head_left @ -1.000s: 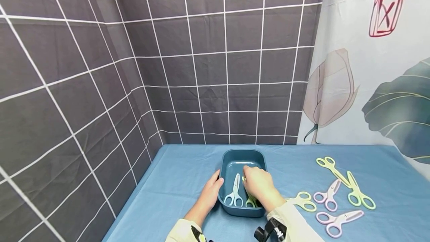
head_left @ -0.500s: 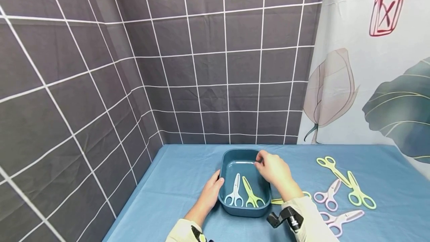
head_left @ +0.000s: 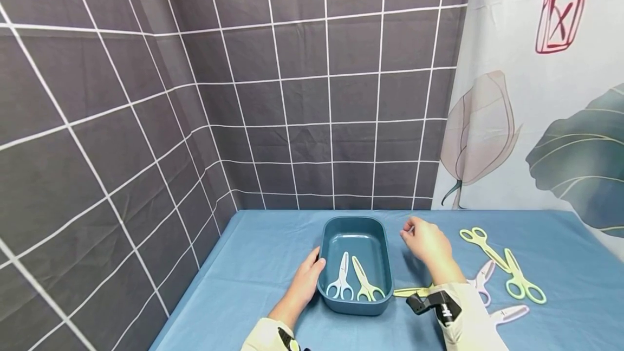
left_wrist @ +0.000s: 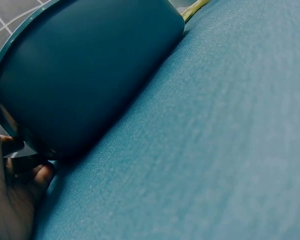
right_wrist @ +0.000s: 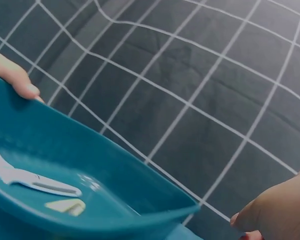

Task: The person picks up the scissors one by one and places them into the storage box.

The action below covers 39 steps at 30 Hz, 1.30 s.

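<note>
A dark teal rectangular bin (head_left: pixel 358 308) stands on the table. My left hand (head_left: pixel 306 279) holds its left side, the thumb over the rim. In the left wrist view the fingers (left_wrist: pixel 44 175) curl under the bin's end. Inside lie light-blue scissors (head_left: pixel 343 267) and yellow-green scissors (head_left: pixel 361 273), side by side, handles toward me. My right hand (head_left: pixel 429 240) hovers right of the bin, apart from it, its fingers loosely bent and nothing visible in them. Yellow scissors (head_left: pixel 408 292) lie beside the bin, partly hidden by the right wrist.
More scissors lie to the right on the blue cloth (head_left: pixel 263 253): yellow ones (head_left: pixel 480 238), green-handled ones (head_left: pixel 519 278), and two lilac pairs (head_left: pixel 483 275), partly covered by the right sleeve. A grey grid curtain (head_left: pixel 302 102) hangs behind and at the left.
My right hand has let go of the yellow-green scissors inside the bin, risen over the right rim and moved right. The left hand and bin have stayed in place.
</note>
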Tool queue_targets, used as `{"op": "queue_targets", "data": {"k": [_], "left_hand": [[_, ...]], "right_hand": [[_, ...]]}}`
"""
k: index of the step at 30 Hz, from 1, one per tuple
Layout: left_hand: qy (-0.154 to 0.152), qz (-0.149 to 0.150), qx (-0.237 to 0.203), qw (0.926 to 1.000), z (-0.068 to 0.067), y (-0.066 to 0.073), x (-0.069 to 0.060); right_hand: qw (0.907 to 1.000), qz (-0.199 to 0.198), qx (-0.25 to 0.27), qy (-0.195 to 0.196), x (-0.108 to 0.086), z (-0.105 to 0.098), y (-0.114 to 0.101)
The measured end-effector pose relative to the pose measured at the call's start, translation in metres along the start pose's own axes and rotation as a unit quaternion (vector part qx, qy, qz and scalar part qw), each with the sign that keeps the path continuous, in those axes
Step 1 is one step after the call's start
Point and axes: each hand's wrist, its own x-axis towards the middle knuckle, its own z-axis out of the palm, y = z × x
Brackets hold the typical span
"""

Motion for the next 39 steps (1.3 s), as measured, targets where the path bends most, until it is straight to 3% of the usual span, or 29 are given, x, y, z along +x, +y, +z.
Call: {"op": "queue_targets", "data": {"k": [13,22,29,39], "left_hand": [[0.001,0.002,0.0,1.0,0.0,0.0,0.003],[0.003,0.002,0.007,1.0,0.0,0.001,0.002],[0.005,0.004,0.006,1.0,0.0,0.0,0.002],[0.01,-0.001,0.012,0.9999,0.001,0.0,0.001]], "right_hand": [[0.9992,0.028,-0.003,-0.029,-0.001,-0.017,0.036],[0.9945,0.1,0.009,-0.03,-0.001,-0.027,0.061],[0.9903,0.135,-0.005,-0.034,-0.004,-0.032,0.077],[0.9768,0.208,-0.023,-0.045,-0.011,-0.035,0.097]]}}
